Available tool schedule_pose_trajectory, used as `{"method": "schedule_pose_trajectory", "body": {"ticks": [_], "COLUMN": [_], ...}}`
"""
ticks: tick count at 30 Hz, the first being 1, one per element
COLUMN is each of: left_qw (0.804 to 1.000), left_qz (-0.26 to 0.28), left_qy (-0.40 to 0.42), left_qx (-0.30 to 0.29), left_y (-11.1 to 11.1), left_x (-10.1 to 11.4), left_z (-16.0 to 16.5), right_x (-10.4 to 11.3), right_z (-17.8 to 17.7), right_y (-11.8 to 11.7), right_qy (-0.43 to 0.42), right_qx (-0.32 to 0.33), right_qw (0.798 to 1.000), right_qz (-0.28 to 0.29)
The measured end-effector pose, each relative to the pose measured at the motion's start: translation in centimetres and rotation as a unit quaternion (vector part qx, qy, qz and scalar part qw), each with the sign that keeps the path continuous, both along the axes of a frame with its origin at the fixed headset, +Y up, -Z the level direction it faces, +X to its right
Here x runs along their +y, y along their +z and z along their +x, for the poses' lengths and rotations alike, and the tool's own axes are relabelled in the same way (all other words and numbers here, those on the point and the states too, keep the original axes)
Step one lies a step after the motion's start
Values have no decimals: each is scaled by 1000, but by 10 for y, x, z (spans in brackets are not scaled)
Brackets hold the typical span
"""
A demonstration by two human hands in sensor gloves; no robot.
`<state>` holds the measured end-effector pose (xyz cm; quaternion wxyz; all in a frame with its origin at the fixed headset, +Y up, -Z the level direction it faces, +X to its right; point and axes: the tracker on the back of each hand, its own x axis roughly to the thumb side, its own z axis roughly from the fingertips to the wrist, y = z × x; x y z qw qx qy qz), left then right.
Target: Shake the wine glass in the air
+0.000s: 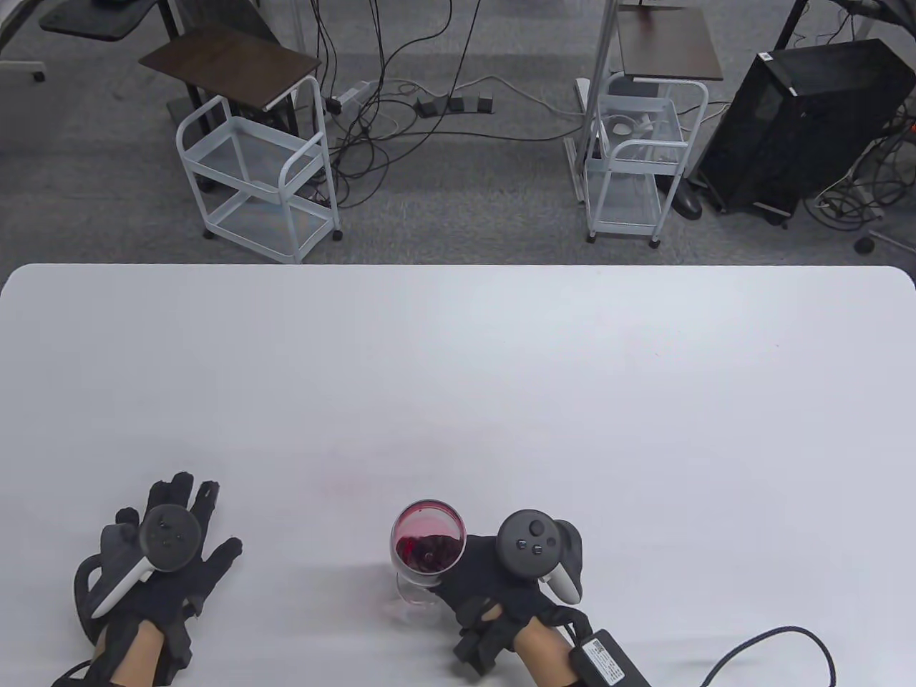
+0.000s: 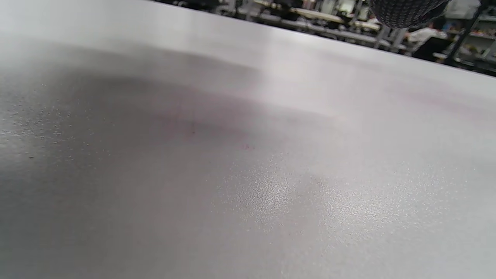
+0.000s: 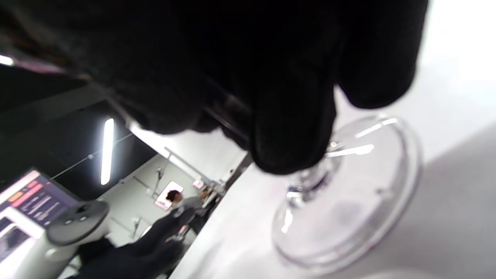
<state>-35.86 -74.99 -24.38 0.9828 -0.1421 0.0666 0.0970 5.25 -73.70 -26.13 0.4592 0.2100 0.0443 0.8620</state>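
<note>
A wine glass [image 1: 427, 547] with red wine in its bowl is near the table's front edge, right of centre. My right hand [image 1: 494, 572] grips it low down, fingers wrapped around the stem under the bowl. In the right wrist view the gloved fingers [image 3: 294, 128] close around the stem just above the clear round foot [image 3: 348, 193], which is tilted and looks lifted off the table. My left hand [image 1: 168, 558] rests flat on the table at the front left with fingers spread, holding nothing. The left wrist view shows one gloved fingertip [image 2: 407, 11] at its top edge.
The white table [image 1: 458, 372] stretches far back and to both sides. A black cable and box [image 1: 608, 658] trail from my right wrist at the front right edge. Two white carts [image 1: 261, 179] and a black computer tower [image 1: 794, 122] stand on the floor beyond the table.
</note>
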Motion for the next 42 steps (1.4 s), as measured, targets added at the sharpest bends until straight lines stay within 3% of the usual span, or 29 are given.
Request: {"method": "schedule_pose_trajectory", "body": {"ticks": [4,8,11,15,19,22,26,29,33,36,40,42], "left_qw": [1000,1000,1000,1000,1000,1000,1000,1000,1000,1000,1000,1000], "left_qz": [2,3,3,2,2,3,-2,0,0,0,-2,-2], "left_qy": [2,3,2,3,3,4,1,3,2,5,4,4], "left_qx": [-1,0,0,0,0,1,1,2,1,1,1,2], "left_y": [0,0,0,1,0,1,0,1,0,1,0,0], "left_x": [1,1,1,1,0,1,0,0,0,0,-1,0], "left_z": [0,0,0,0,0,0,0,0,0,0,0,0], "right_x": [-4,0,-4,1,-2,1,-2,2,-2,2,-2,2], "right_z": [-4,0,-3,-1,-5,-2,-5,-1,-5,-1,-5,-2], "right_y": [3,0,3,1,4,3,5,3,6,4,5,3], "right_qy": [-9,4,-1,14,-2,13,-1,7,6,17,1,8], "right_qx": [40,1,33,5,35,7,39,8,42,10,41,13], "right_qw": [999,1000,999,1000,999,1000,999,1000,999,1000,999,1000], "right_qz": [-24,0,-21,3,-16,6,-14,7,-11,10,-16,4]}}
